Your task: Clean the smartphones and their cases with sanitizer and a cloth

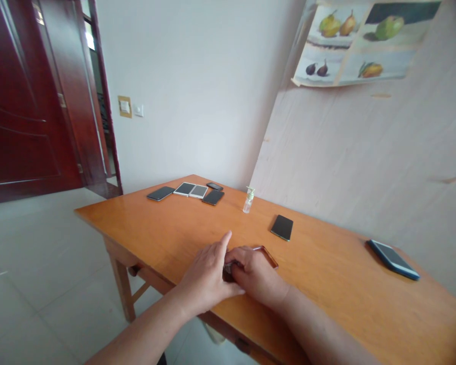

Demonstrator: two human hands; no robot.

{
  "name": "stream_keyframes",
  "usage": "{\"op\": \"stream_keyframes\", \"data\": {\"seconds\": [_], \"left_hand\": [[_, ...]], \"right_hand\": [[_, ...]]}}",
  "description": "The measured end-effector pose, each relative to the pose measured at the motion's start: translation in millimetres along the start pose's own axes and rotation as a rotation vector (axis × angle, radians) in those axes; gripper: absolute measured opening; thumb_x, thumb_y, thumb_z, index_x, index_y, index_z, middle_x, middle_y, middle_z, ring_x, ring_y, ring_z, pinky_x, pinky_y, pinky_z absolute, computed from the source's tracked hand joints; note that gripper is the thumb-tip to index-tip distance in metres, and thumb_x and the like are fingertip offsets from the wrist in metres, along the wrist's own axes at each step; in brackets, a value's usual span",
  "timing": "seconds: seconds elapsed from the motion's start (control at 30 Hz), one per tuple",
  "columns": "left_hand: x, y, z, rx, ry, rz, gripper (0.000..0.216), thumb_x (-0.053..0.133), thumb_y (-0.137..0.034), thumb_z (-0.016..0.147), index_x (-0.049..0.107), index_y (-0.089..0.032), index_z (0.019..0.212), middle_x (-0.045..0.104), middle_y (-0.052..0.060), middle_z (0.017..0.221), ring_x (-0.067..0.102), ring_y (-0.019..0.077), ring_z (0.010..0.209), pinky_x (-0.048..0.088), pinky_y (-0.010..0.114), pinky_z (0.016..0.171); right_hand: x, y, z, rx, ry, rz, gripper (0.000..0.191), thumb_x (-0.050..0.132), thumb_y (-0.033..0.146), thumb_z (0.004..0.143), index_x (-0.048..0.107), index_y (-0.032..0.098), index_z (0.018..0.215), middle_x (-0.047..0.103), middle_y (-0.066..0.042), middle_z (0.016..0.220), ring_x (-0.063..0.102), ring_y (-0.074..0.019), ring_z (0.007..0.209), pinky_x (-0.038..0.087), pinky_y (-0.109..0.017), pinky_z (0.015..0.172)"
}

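- We see the left hand (209, 274) and the right hand (256, 278) brought together, touching, at the near edge of the table (167, 228).
- Both hands lie over a brown-rimmed phone (269, 255), which rests flat on the table; only its far corner shows past the right hand.
- The left index finger points out over the table, and the remaining fingers curl down. We cannot tell whether either hand truly grips the phone or merely presses on it.
- Something small and grey shows between the hands; we cannot identify it.
- A black phone (281, 227) lies face up near the hands, further in on the table.
- A small clear bottle (248, 200) stands upright beyond it.
- A row of five phones (198, 191) occupies the far corner, well apart from the hands.
- A blue phone (393, 259) lies to the right, near the wall.
- A fruit poster (357, 43) hangs above; a dark red door (26, 96) stands at left.
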State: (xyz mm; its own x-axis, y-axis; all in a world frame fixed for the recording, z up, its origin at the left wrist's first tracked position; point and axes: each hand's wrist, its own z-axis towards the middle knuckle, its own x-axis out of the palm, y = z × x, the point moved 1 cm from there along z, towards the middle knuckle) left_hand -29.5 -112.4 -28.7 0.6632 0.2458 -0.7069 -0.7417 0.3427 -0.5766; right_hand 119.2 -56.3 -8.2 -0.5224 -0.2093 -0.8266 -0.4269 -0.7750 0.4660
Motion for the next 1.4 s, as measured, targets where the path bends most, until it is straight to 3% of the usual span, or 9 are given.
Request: {"op": "stream_keyframes", "data": {"seconds": [0.1, 0.33, 0.4, 0.6, 0.7, 0.87, 0.97, 1.1, 1.4], "left_hand": [[0, -1, 0, -0.002, -0.011, -0.007, 0.115, 0.081, -0.04, 0.063, 0.012, -0.024, 0.153, 0.051, 0.015, 0.138, 0.049, 0.0324, 0.127, 0.038, 0.048, 0.106], [1, 1, -1, -0.024, 0.004, 0.028, 0.122, 0.083, -0.045, 0.059, 0.009, -0.024, 0.154, 0.053, 0.013, 0.135, 0.051, 0.0326, 0.124, 0.038, 0.048, 0.106], [2, 1, -1, -0.028, 0.008, 0.038, 0.121, 0.083, -0.046, 0.059, 0.01, -0.023, 0.154, 0.054, 0.014, 0.135, 0.05, 0.0329, 0.124, 0.038, 0.047, 0.106], [1, 1, 1, -0.047, 0.023, 0.041, 0.116, 0.082, -0.047, 0.059, 0.016, -0.025, 0.152, 0.053, 0.014, 0.137, 0.05, 0.0339, 0.125, 0.038, 0.048, 0.105], [-2, -1, 1, -0.051, 0.047, 0.044, 0.115, 0.081, -0.049, 0.06, 0.017, -0.024, 0.152, 0.054, 0.014, 0.135, 0.05, 0.0342, 0.125, 0.036, 0.049, 0.106], [-3, -2, 0, -0.054, 0.049, 0.059, 0.115, 0.08, -0.051, 0.06, 0.017, -0.025, 0.152, 0.056, 0.012, 0.133, 0.05, 0.0335, 0.124, 0.034, 0.048, 0.106], [-2, -1, 1, -0.053, 0.059, 0.087, 0.114, 0.08, -0.052, 0.061, 0.018, -0.024, 0.152, 0.055, 0.013, 0.135, 0.048, 0.0336, 0.126, 0.033, 0.048, 0.107], [-2, 0, 1, -0.045, 0.063, 0.109, 0.11, 0.079, -0.053, 0.062, 0.02, -0.023, 0.151, 0.053, 0.013, 0.136, 0.047, 0.0332, 0.126, 0.033, 0.047, 0.106], [-4, -1, 2, -0.043, 0.101, 0.142, 0.096, 0.073, -0.054, 0.067, 0.029, -0.024, 0.147, 0.052, 0.012, 0.138, 0.046, 0.0338, 0.128, 0.033, 0.047, 0.107]], "right_hand": [[-1, 0, 2, 0.004, 0.026, -0.05, 0.032, 0.047, 0.001, 0.074, 0.064, 0.022, 0.09, 0.068, 0.0, 0.089, 0.06, -0.0141, 0.088, 0.042, -0.024, 0.081], [-43, -53, -9, 0.537, -0.11, -0.503, 0.014, 0.05, 0.015, 0.083, 0.062, 0.02, 0.087, 0.067, -0.007, 0.089, 0.059, -0.02, 0.084, 0.036, -0.028, 0.067], [-43, -51, -11, 0.51, -0.125, -0.44, 0.014, 0.05, 0.015, 0.082, 0.062, 0.02, 0.089, 0.067, -0.007, 0.089, 0.059, -0.0191, 0.083, 0.036, -0.027, 0.067], [-13, -14, -5, 0.131, 0.023, -0.151, 0.022, 0.051, 0.013, 0.082, 0.065, 0.023, 0.096, 0.067, -0.001, 0.092, 0.06, -0.0142, 0.086, 0.039, -0.023, 0.077], [-19, -18, -5, 0.204, 0.062, -0.265, 0.015, 0.053, 0.016, 0.082, 0.065, 0.021, 0.09, 0.066, -0.002, 0.09, 0.059, -0.0151, 0.083, 0.038, -0.024, 0.073], [-43, -43, -12, 0.452, -0.037, -0.421, 0.01, 0.052, 0.019, 0.083, 0.062, 0.019, 0.082, 0.066, -0.006, 0.087, 0.058, -0.0171, 0.079, 0.035, -0.026, 0.066], [-36, -33, -12, 0.35, -0.033, -0.219, 0.01, 0.053, 0.017, 0.08, 0.062, 0.02, 0.083, 0.066, -0.003, 0.085, 0.058, -0.0149, 0.077, 0.037, -0.024, 0.066], [-18, -5, -9, 0.089, 0.117, -0.025, 0.019, 0.052, 0.013, 0.079, 0.065, 0.024, 0.085, 0.068, 0.003, 0.085, 0.06, -0.0119, 0.079, 0.038, -0.021, 0.07], [-59, -58, -17, 0.586, -0.043, -0.436, 0.009, 0.057, 0.027, 0.081, 0.064, 0.021, 0.081, 0.067, -0.004, 0.079, 0.056, -0.0163, 0.068, 0.027, -0.026, 0.056]]}}
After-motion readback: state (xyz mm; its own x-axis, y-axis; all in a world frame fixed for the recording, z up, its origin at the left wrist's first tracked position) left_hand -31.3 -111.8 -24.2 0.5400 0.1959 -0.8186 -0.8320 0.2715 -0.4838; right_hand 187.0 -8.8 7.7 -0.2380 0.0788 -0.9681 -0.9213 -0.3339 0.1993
